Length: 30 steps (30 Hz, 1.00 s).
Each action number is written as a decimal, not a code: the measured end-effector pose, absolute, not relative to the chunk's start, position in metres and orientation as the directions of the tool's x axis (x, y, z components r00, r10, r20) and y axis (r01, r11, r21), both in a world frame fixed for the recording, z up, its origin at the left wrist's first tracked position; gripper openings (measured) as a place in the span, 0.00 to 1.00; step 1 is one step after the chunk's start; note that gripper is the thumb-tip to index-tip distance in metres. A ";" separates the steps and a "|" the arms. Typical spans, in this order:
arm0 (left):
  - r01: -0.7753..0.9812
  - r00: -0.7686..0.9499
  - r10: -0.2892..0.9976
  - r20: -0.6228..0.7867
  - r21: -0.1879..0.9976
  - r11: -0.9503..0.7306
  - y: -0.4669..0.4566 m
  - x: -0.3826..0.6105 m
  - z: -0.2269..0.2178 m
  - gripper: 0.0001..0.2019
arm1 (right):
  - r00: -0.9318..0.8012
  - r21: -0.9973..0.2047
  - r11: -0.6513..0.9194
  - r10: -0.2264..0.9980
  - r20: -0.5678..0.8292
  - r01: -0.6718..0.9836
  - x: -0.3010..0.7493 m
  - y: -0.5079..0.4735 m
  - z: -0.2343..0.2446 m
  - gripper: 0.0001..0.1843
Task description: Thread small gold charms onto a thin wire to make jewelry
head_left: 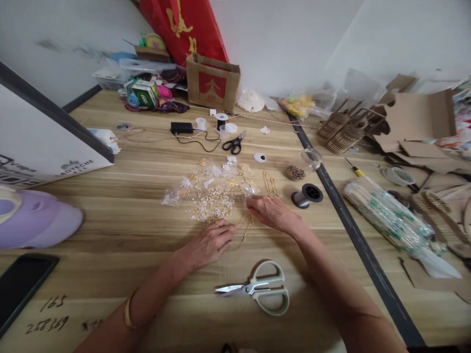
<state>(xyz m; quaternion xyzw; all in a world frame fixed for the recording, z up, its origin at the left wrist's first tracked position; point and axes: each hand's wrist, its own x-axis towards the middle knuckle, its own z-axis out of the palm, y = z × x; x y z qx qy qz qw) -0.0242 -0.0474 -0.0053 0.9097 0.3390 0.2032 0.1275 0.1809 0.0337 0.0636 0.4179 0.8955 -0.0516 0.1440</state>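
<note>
Head view, wooden table (110,215). Left hand (208,242) rests palm-down on the wood with its fingertips at the lower edge of a scatter of small gold and white beads (211,201), which lie on and around clear plastic bags (206,189). Right hand (268,211) lies just right of the bead scatter, fingers curled toward the left hand. Between the two hands runs a thin gold chain (246,228), hanging down onto the table from the right fingertips; the right hand appears to pinch its upper end, while the left fingers close near its other end, though whether they actually grip it cannot be told at this size. A gold bangle (127,310) sits on the left wrist. Pale-handled scissors (263,287) lie closed on the table just below the hands, blades pointing left. More gold chains (270,184) lie just above the right hand, a grey spool (307,195) to their right, a small dish of coloured beads (295,172) and a clear jar (311,158) beyond that. Black-handled scissors (234,143) lie farther back, near a brown paper bag (212,81). At left: a lilac cap (40,220) and a dark phone (20,284) near the table edge. A wrapped bundle of sticks (390,215) lies well apart at right.
</note>
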 end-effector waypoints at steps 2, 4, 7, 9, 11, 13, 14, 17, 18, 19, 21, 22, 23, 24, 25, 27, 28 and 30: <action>0.569 0.680 0.674 0.290 0.372 -0.734 -0.047 -0.025 -0.005 0.08 | -0.616 0.028 0.650 0.731 -0.293 0.759 0.182 0.033 0.065 0.12; 0.573 0.672 0.679 0.295 0.374 -0.729 -0.047 -0.026 -0.004 0.08 | -0.628 0.025 0.662 0.722 -0.291 0.749 0.182 0.031 0.067 0.12; 0.577 0.662 0.689 0.296 0.386 -0.720 -0.046 -0.027 -0.004 0.08 | -0.646 0.011 0.675 0.711 -0.280 0.738 0.183 0.029 0.069 0.12; 0.579 0.655 0.699 0.288 0.404 -0.709 -0.046 -0.028 -0.005 0.08 | -0.654 0.003 0.678 0.709 -0.265 0.735 0.183 0.029 0.069 0.12; 0.572 0.644 0.709 0.288 0.434 -0.696 -0.045 -0.028 -0.006 0.08 | -0.659 0.003 0.681 0.709 -0.253 0.732 0.183 0.028 0.069 0.12; 0.556 0.633 0.718 0.290 0.475 -0.682 -0.045 -0.029 -0.006 0.08 | -0.661 0.008 0.684 0.709 -0.248 0.730 0.183 0.028 0.070 0.12; 0.546 0.628 0.723 0.289 0.497 -0.674 -0.044 -0.029 -0.006 0.08 | -0.663 0.010 0.685 0.707 -0.246 0.728 0.184 0.028 0.070 0.12; 0.526 0.599 0.748 0.286 0.564 -0.637 -0.042 -0.030 -0.002 0.08 | -0.671 0.011 0.693 0.702 -0.238 0.721 0.184 0.027 0.070 0.12; 0.518 0.586 0.757 0.289 0.585 -0.625 -0.042 -0.031 -0.001 0.08 | -0.675 0.011 0.695 0.701 -0.232 0.719 0.184 0.027 0.070 0.11; 0.509 0.575 0.765 0.290 0.605 -0.613 -0.041 -0.031 0.000 0.07 | -0.677 0.011 0.697 0.700 -0.225 0.717 0.184 0.026 0.071 0.11; 0.490 0.562 0.776 0.288 0.640 -0.592 -0.040 -0.032 0.002 0.06 | -0.679 0.013 0.696 0.704 -0.210 0.718 0.185 0.025 0.071 0.11; 0.482 0.558 0.780 0.285 0.653 -0.584 -0.040 -0.032 0.002 0.06 | -0.679 0.012 0.695 0.705 -0.205 0.719 0.185 0.025 0.071 0.11; 0.478 0.553 0.785 0.280 0.665 -0.574 -0.039 -0.032 0.003 0.06 | -0.679 0.007 0.694 0.706 -0.201 0.720 0.185 0.025 0.071 0.12; 0.475 0.547 0.791 0.274 0.676 -0.563 -0.039 -0.033 0.004 0.05 | -0.681 -0.001 0.695 0.704 -0.200 0.719 0.184 0.024 0.071 0.12; 0.473 0.540 0.799 0.265 0.690 -0.548 -0.038 -0.033 0.004 0.05 | -0.684 -0.011 0.697 0.701 -0.201 0.717 0.184 0.024 0.071 0.12; 0.466 0.525 0.816 0.241 0.721 -0.513 -0.038 -0.035 0.005 0.05 | -0.688 -0.034 0.697 0.697 -0.203 0.716 0.183 0.024 0.070 0.13; 0.460 0.518 0.822 0.236 0.734 -0.500 -0.038 -0.035 0.005 0.04 | -0.690 -0.049 0.696 0.695 -0.203 0.716 0.183 0.024 0.070 0.13; 0.442 0.502 0.829 0.248 0.750 -0.492 -0.036 -0.037 0.007 0.04 | -0.693 -0.093 0.691 0.693 -0.197 0.717 0.182 0.023 0.069 0.12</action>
